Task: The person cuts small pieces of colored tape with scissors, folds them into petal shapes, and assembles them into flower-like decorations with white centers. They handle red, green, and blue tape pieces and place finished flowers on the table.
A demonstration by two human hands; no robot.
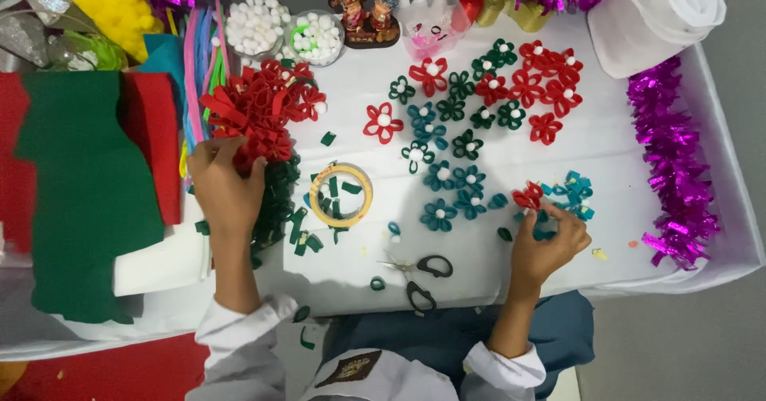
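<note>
Head view, looking straight down on a white-covered bench [622, 233] crowded with craft pieces. Along the far edge stand two clear bowls of white pom-poms [255, 24], a small figurine pair [367, 14] and a clear cup [431, 26]; purple tinsel [674, 154] runs down the right side, and a white fabric roll [654, 14] sits at the far right corner. Sheets of green felt [80, 193] and red felt lie on the left, with coloured pipe cleaners [199, 58] beside them. Finished flowers [479, 106] in red, dark green and teal, each with a white centre, spread across the middle of the bench. A roll of tape [341, 196] lies between the two hands among loose green strips, and black-handled scissors [419, 273] lie near the front edge, well clear of both hands.

The left hand [227, 189] rests on the near edge of a heap of red felt loops [259, 114], fingers bent and pressed into the pile; a heap of dark green loops [275, 201] lies just beside the wrist. Whether a single piece is pinched, I cannot tell.

The right hand [550, 241] has its fingertips drawn together, pinching a small red flower piece [528, 197] at its near side. Teal loops [570, 189] lie just beyond and beside those fingers, touching the red piece's right side.
</note>
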